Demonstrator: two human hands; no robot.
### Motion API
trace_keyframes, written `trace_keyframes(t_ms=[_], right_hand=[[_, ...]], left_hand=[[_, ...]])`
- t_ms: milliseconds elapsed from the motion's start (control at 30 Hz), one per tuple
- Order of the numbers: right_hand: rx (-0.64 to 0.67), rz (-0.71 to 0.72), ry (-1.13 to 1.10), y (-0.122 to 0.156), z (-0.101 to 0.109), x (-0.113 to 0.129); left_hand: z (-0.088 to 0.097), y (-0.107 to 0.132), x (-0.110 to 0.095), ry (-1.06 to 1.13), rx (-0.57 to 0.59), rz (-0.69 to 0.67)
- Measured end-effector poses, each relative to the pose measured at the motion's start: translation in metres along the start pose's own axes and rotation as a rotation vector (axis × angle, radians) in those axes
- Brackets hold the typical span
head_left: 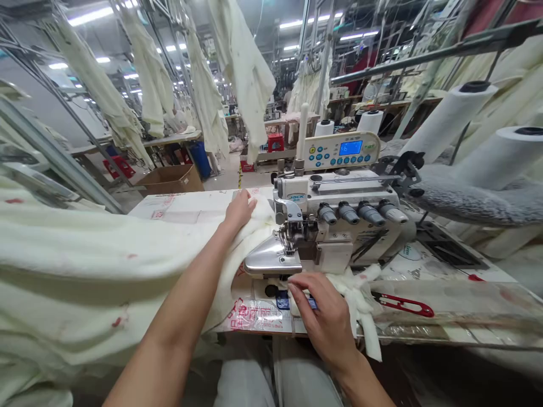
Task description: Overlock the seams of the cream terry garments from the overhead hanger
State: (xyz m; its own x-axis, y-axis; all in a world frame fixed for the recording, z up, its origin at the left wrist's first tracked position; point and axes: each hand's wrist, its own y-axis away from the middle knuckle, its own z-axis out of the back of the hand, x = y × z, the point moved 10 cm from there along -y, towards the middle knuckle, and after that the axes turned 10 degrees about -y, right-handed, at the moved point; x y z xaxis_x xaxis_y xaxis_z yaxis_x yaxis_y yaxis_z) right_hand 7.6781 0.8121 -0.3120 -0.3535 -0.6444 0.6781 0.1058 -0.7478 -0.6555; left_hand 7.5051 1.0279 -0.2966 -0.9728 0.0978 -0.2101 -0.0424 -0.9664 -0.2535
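Cream garments (244, 68) hang from overhead rails across the workshop. On the sewing desk (178, 206) stands a white overlock machine (339, 198), and a mass of cream fleece fabric (93, 265) spills in from the left, reaching its presser foot (288, 240). The left hand (240, 210) lies palm down on that fabric, its grip apart. The right hand (326, 316) curves over a cream strip (358, 299) beside a blue tag (282, 299); whether its grip is clamped, I cannot tell. Red thread snips (403, 305) lie to its right on the desk.
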Motion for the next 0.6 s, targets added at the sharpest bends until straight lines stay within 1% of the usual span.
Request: trace_keyframes(t_ms=[67,133,200,233,267,300,367,400,467,500,533,567,600], right_hand=[[0.059,-0.077,-0.044,0.003,-0.007,-0.004],[0.096,-0.213,-0.1,0.007,-0.013,-0.016],[0.126,-0.353,-0.188,0.012,-0.021,-0.029],[0.131,-0.424,-0.261,0.014,-0.026,-0.035],[0.127,-0.491,-0.35,0.015,-0.032,-0.042],[0.114,-0.551,-0.443,0.016,-0.037,-0.048],[0.069,-0.648,-0.598,0.016,-0.044,-0.06],[0.033,-0.678,-0.642,0.015,-0.044,-0.066],[-0.06,-0.704,-0.653,0.012,-0.037,-0.077],[-0.118,-0.714,-0.645,0.011,-0.029,-0.082],[-0.176,-0.72,-0.63,0.012,-0.02,-0.086],[-0.222,-0.72,-0.607,0.013,-0.01,-0.089],[-0.245,-0.713,-0.585,0.017,-0.001,-0.091]], left_hand=[[0.008,0.025,0.021,-0.011,0.003,0.045],[0.019,0.064,0.037,-0.024,-0.006,0.07],[0.032,0.11,0.042,-0.039,-0.013,0.074],[0.037,0.133,0.038,-0.043,-0.007,0.065],[0.04,0.153,0.029,-0.037,0.021,0.039],[0.039,0.17,0.013,-0.011,0.078,-0.026],[0.032,0.195,-0.032,0.054,0.194,-0.214],[0.029,0.201,-0.057,0.067,0.223,-0.308],[0.025,0.202,-0.099,0.032,0.203,-0.453],[0.024,0.198,-0.115,-0.005,0.17,-0.496],[0.024,0.195,-0.127,-0.04,0.137,-0.528],[0.026,0.192,-0.134,-0.061,0.102,-0.549],[0.03,0.19,-0.136,-0.062,0.063,-0.561]])
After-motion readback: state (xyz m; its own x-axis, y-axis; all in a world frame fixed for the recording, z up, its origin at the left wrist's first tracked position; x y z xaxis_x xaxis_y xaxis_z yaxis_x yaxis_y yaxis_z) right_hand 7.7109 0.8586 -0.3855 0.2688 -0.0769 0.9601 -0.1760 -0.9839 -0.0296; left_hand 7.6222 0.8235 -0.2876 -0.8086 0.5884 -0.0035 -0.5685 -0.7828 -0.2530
